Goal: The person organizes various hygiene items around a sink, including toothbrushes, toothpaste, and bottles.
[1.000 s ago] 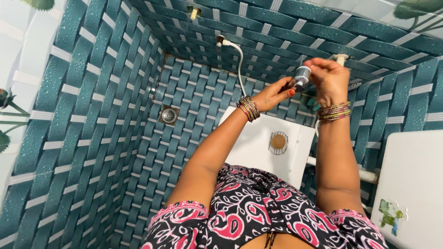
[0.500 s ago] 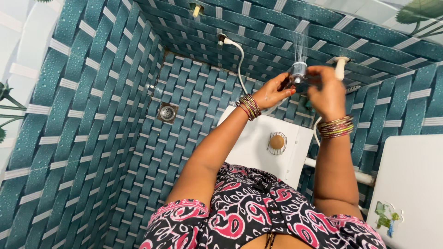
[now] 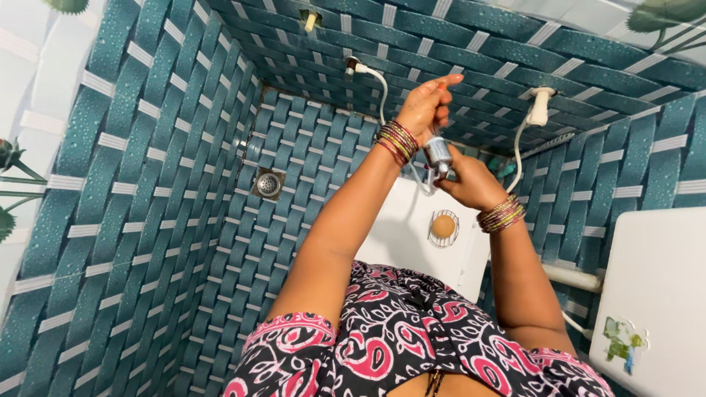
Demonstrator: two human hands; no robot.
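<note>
Metal spray head (image 3: 438, 155) between both hands (image 3: 463, 184)

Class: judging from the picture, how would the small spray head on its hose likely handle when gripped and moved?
The spray head looks smooth and shiny, so probably slippery. The right hand grips it alone, so it seems light. Its white hose hangs in a curve, so it likely bends freely and tugs a little.

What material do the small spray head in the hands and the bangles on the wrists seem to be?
Spray head: likely chromed metal or plated plastic, since it is silvery and glossy. Bangles: probably metal or glass; thin, shiny rings in gold, pink and green. The right hand grips the head.
</note>
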